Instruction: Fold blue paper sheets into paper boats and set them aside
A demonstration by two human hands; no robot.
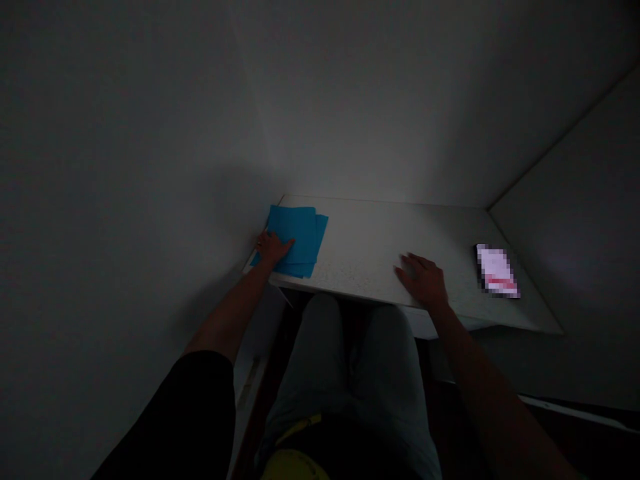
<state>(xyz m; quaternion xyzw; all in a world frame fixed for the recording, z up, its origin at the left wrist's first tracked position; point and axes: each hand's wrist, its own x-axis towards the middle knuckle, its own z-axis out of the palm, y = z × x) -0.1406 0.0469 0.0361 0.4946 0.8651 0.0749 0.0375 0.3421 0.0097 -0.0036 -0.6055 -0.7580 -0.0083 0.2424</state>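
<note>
Several blue sheets lie overlapped at the left end of a white tabletop; they look like paper, though the dim light hides their exact kind. My left hand rests on their left part, thumb and fingers spread, palm down. On the bare tabletop to the right lies my right hand, near the front edge, with its fingers stretched out flat and nothing held. A gap of tabletop separates the right hand from the sheets.
A blurred-out lit screen, seemingly a phone, lies at the right end of the tabletop. Walls close in the table at the left, back and right. My legs are below the front edge.
</note>
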